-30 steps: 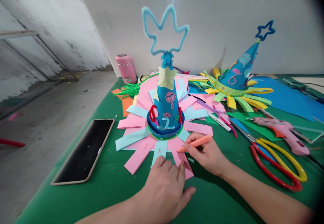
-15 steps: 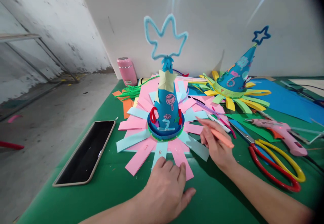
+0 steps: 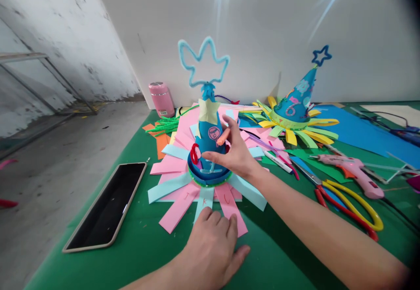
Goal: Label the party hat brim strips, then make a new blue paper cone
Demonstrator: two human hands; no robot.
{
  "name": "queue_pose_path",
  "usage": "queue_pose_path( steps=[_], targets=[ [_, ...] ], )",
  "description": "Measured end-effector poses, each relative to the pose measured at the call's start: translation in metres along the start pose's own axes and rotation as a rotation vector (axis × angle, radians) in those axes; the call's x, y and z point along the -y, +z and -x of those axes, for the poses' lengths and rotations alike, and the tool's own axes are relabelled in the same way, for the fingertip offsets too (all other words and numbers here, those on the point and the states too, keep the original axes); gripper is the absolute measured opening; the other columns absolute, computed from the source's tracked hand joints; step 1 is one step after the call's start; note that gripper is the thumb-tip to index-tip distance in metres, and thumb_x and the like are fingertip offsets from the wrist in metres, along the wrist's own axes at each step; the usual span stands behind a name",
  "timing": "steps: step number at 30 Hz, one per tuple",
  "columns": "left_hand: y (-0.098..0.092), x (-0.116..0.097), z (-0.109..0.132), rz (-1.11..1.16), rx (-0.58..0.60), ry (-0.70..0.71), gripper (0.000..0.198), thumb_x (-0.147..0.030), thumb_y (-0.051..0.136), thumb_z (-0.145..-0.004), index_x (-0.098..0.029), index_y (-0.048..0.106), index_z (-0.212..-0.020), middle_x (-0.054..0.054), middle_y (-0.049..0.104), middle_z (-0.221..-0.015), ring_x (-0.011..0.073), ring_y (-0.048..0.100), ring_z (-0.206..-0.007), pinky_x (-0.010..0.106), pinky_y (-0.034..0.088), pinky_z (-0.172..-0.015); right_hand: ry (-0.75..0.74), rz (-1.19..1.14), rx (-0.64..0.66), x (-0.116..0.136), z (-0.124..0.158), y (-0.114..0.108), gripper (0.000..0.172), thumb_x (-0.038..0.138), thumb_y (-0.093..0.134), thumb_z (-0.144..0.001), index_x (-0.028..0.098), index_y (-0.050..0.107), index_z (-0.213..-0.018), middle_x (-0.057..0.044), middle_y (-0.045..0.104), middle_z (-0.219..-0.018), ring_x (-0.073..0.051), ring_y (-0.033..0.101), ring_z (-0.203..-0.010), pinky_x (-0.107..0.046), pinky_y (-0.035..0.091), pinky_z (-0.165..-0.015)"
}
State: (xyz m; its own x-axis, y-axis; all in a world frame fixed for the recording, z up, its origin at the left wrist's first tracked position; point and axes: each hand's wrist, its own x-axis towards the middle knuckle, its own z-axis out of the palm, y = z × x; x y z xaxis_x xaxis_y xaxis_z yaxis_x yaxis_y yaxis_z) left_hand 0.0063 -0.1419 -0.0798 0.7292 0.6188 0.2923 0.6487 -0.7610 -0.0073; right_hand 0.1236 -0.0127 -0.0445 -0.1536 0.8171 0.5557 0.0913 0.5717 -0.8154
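Observation:
A blue cone hat (image 3: 208, 139) with a light-blue pipe-cleaner leaf on top stands on a fan of pink and light-blue paper strips (image 3: 177, 204). My right hand (image 3: 234, 152) reaches across and touches the cone's lower front, fingers curled round an orange marker (image 3: 223, 137) whose end points at the cone. My left hand (image 3: 211, 248) lies flat, fingers spread, on the green table with its fingertips on the near pink strips. Letters are written on the near strips.
A phone (image 3: 106, 204) lies face up at the left. At the right are red-and-yellow scissors (image 3: 348, 200), a pink glue gun (image 3: 349, 169), pens, and a second blue cone hat (image 3: 297, 99) with yellow and green strips. A pink bottle (image 3: 160, 99) stands by the white back board.
My right hand lifted from the strips at the cone's right, swung up and left with the marker, and now rests against the cone. My left hand stayed put. The view tilted up.

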Motion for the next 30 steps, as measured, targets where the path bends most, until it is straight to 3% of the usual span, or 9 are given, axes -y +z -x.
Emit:
queue_pose_path(
  steps=[4, 9, 13, 15, 19, 23, 28, 30],
  targets=[
    [0.000, 0.002, 0.000, 0.004, -0.075, 0.019, 0.036, -0.038, 0.043, -0.080, -0.009, 0.061, -0.093, 0.007, 0.062, -0.066, 0.0191, 0.049, -0.056, 0.037, 0.040, -0.056, -0.022, -0.028, 0.034, -0.004, 0.000, 0.004, 0.076, 0.026, 0.071, -0.063, 0.026, 0.027, -0.124, 0.002, 0.051, -0.073, -0.022, 0.043, -0.115, -0.040, 0.037, -0.096],
    [-0.004, 0.004, 0.001, 0.037, -0.185, 0.021, 0.027, -0.034, 0.045, -0.079, -0.013, 0.061, -0.070, 0.004, 0.056, -0.057, 0.0174, 0.045, -0.053, 0.034, 0.036, -0.054, -0.024, 0.088, 0.004, 0.010, -0.001, -0.001, 0.073, 0.026, 0.072, -0.060, 0.027, 0.030, -0.120, -0.004, 0.052, -0.106, -0.021, 0.053, -0.101, -0.036, 0.046, -0.085],
    [-0.005, 0.004, 0.002, 0.022, -0.399, 0.053, 0.028, -0.030, 0.043, -0.080, -0.010, 0.062, -0.086, 0.005, 0.059, -0.061, 0.0179, 0.047, -0.058, 0.038, 0.037, -0.065, -0.150, 0.225, -0.140, 0.031, -0.009, -0.002, 0.071, 0.028, 0.068, -0.064, 0.026, 0.026, -0.121, -0.006, 0.048, -0.116, -0.022, 0.051, -0.105, -0.037, 0.043, -0.088],
    [-0.007, 0.005, 0.003, 0.015, -0.441, 0.049, 0.029, -0.028, 0.042, -0.081, -0.010, 0.061, -0.092, 0.005, 0.059, -0.062, 0.0186, 0.048, -0.061, 0.041, 0.036, -0.071, -0.178, 0.290, -0.223, 0.037, -0.013, 0.001, 0.071, 0.030, 0.066, -0.066, 0.026, 0.023, -0.123, -0.007, 0.044, -0.121, -0.025, 0.047, -0.109, -0.040, 0.041, -0.090],
    [-0.010, 0.006, 0.002, -0.015, -0.269, 0.023, 0.033, -0.031, 0.044, -0.081, -0.010, 0.060, -0.100, 0.006, 0.062, -0.070, 0.0194, 0.049, -0.066, 0.039, 0.035, -0.073, -0.105, 0.473, -0.269, 0.027, -0.014, 0.009, 0.078, 0.036, 0.068, -0.062, 0.025, 0.023, -0.126, -0.009, 0.048, -0.118, -0.029, 0.049, -0.104, -0.047, 0.040, -0.086],
    [-0.007, 0.007, 0.002, -0.042, -0.099, -0.095, 0.044, -0.039, 0.040, -0.083, -0.008, 0.055, -0.109, 0.007, 0.062, -0.077, 0.0224, 0.050, -0.074, 0.041, 0.035, -0.074, -0.051, 0.570, -0.279, 0.004, -0.008, 0.014, 0.079, 0.041, 0.070, -0.059, 0.021, 0.029, -0.124, -0.010, 0.056, -0.109, -0.029, 0.054, -0.095, -0.047, 0.042, -0.081],
    [-0.003, 0.007, 0.002, 0.012, 0.067, -0.161, 0.049, -0.044, 0.034, -0.084, -0.009, 0.052, -0.114, 0.009, 0.061, -0.082, 0.0246, 0.050, -0.079, 0.042, 0.035, -0.074, -0.080, 0.499, -0.273, 0.002, -0.003, 0.003, 0.086, 0.046, 0.070, -0.058, 0.020, 0.026, -0.127, -0.013, 0.053, -0.115, -0.030, 0.051, -0.104, -0.048, 0.040, -0.087],
    [-0.003, 0.007, 0.001, 0.040, 0.114, -0.160, 0.048, -0.045, 0.033, -0.085, -0.013, 0.049, -0.118, 0.008, 0.060, -0.082, 0.0245, 0.050, -0.079, 0.042, 0.035, -0.073, -0.144, 0.375, -0.286, 0.012, 0.005, -0.008, 0.073, 0.039, 0.066, -0.067, 0.022, 0.027, -0.126, -0.012, 0.047, -0.123, -0.026, 0.047, -0.112, -0.043, 0.041, -0.089]
  ],
)
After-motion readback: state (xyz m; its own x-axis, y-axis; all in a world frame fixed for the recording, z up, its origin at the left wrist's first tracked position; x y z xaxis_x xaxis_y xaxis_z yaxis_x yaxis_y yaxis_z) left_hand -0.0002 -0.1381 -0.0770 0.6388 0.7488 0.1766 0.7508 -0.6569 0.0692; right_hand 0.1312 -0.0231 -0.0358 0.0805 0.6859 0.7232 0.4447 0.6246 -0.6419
